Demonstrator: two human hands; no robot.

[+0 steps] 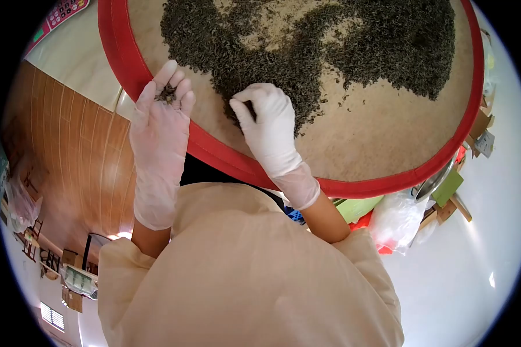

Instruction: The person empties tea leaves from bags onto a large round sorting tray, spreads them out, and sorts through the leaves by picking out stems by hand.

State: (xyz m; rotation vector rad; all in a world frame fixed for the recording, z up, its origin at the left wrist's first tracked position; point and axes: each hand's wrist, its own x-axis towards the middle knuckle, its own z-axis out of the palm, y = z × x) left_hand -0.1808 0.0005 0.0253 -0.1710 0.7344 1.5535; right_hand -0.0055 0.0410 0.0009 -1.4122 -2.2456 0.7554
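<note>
Dark dried leaves lie spread over a large round tan tray with a red rim. My left hand, in a translucent white glove, is palm up over the tray's left rim, fingers curled a little around a small clump of dark leaf bits. To its right, my right hand, gloved too, is above the leaves near the tray's lower middle. Its thumb and forefinger curve toward each other; their tips are close together, and anything between them is too small to make out.
A pale table surface and a pink calculator-like object are at the upper left. Wooden flooring extends below. Clear plastic bags, a metal bowl and cardboard pieces stand beyond the tray's right edge.
</note>
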